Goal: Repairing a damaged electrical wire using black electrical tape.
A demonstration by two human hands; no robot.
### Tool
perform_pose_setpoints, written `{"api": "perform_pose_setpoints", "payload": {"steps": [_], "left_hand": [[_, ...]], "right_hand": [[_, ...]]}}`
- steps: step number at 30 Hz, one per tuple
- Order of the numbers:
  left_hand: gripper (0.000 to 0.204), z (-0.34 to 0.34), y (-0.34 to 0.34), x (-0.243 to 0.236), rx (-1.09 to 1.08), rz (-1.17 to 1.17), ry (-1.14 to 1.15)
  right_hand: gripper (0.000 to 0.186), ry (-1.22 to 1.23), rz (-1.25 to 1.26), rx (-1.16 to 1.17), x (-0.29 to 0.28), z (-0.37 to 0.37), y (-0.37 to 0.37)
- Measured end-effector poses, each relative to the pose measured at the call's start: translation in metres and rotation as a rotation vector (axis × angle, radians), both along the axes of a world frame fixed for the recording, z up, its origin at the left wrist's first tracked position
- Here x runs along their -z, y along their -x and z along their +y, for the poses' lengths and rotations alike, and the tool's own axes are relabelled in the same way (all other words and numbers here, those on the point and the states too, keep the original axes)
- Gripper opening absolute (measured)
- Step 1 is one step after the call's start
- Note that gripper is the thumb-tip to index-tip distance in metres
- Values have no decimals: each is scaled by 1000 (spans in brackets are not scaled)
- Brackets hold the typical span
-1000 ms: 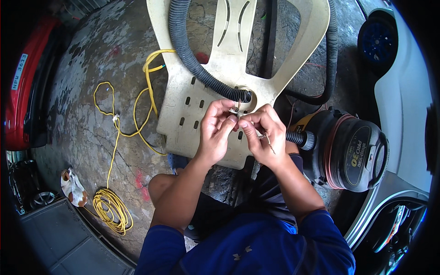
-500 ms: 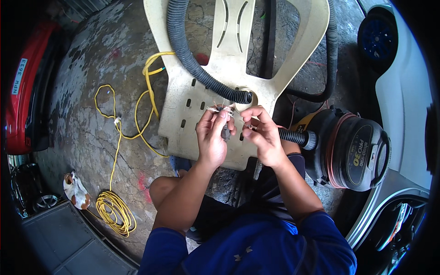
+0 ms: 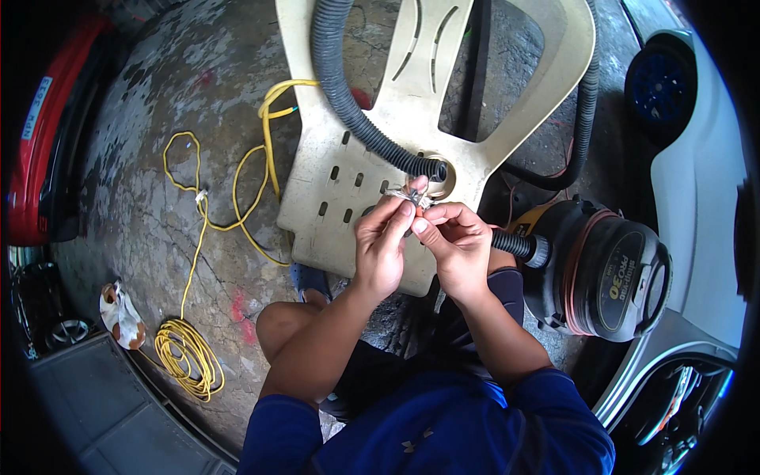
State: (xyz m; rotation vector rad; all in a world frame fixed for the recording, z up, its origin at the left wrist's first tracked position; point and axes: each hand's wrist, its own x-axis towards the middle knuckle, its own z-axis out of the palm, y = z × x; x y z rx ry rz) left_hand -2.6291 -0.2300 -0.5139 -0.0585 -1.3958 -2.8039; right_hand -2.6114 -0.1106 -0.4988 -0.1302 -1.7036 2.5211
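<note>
My left hand point(image 3: 380, 247) is closed, thumb and fingers pinching a small dark piece with pale, stringy strands point(image 3: 413, 198) sticking out of its top. What kind of piece it is, I cannot make out. Right beside it, my right hand point(image 3: 459, 245) is closed in a pinch, its thumb and fingertips meeting the left ones at the strands. Whatever lies between the right fingertips is hidden. Both hands are over the seat of a cream plastic chair point(image 3: 317, 194). Just beyond the fingertips, the open end of a black corrugated hose point(image 3: 380, 142) rests at a round hole in the chair.
On the right stands a black and yellow shop vacuum point(image 3: 606, 273), a reddish cord wound around it. A yellow cable point(image 3: 236, 198) runs across the concrete floor to a coil point(image 3: 186, 360) at lower left. A red car point(image 3: 59, 150) and a silver car point(image 3: 689, 214) flank the space.
My right hand has moved left and now meets the left hand, where a gap was before. The view has shifted slightly, so the chair sits farther right.
</note>
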Motion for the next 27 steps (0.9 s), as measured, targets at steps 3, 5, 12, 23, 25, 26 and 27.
{"api": "perform_pose_setpoints", "payload": {"steps": [3,5,12,23,25,26,27], "left_hand": [[20,-5,1,2,27,44,-33],[18,-4,2,-3,16,-17,21],[17,-14,8,-11,10,1,-23],[17,-17,9,-4,158,7,-25],[17,-19,8,-4,165,-4,-6],[17,-20,8,-4,178,31,48],[18,-21,8,-3,190,66,103]], "right_hand": [[12,-38,4,47,2,-8,2],[11,-98,14,72,0,-12,4],[23,-620,347,64,-25,17,14],[57,-1450,1102,-148,-62,69,68],[53,-1496,1152,-171,-67,70,69],[53,-1499,1157,-177,-70,70,68],[47,-1527,1158,-217,-74,71,67]]}}
